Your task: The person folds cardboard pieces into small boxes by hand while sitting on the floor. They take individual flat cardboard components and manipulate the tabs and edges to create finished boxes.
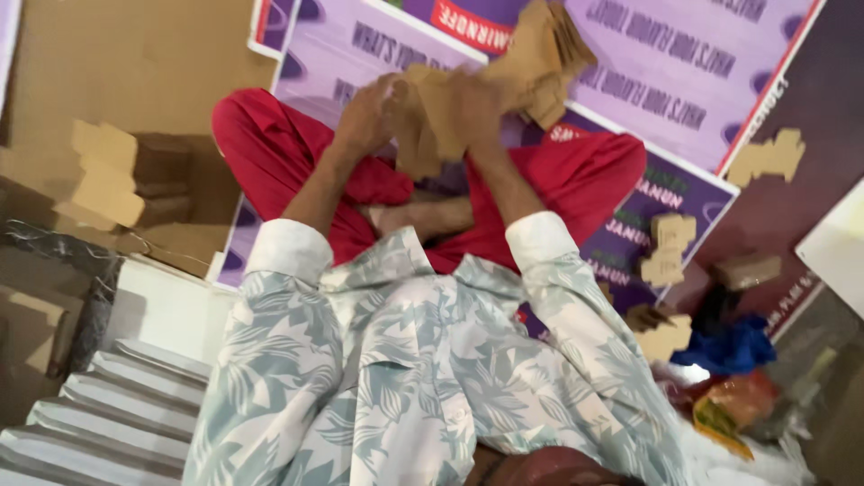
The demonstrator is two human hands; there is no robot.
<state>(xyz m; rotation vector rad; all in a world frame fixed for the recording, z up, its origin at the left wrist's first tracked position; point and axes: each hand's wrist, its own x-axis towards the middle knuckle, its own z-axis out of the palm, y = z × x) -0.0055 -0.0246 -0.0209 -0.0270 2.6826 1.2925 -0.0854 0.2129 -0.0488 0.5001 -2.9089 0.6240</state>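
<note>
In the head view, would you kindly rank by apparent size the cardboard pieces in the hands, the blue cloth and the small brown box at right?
1. cardboard pieces in the left hand and right hand
2. blue cloth
3. small brown box
Blur and differing distance from the camera make the last two unsure.

Purple printed sheets (684, 63) cover the far floor, brown cardboard (126, 63) lies far left, and white corrugated panels (117, 414) near left.

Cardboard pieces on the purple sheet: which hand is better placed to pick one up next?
Probably the right hand: it is on the same side as the cardboard pieces, while the left hand sits farther. Both grip folded cardboard.
</note>
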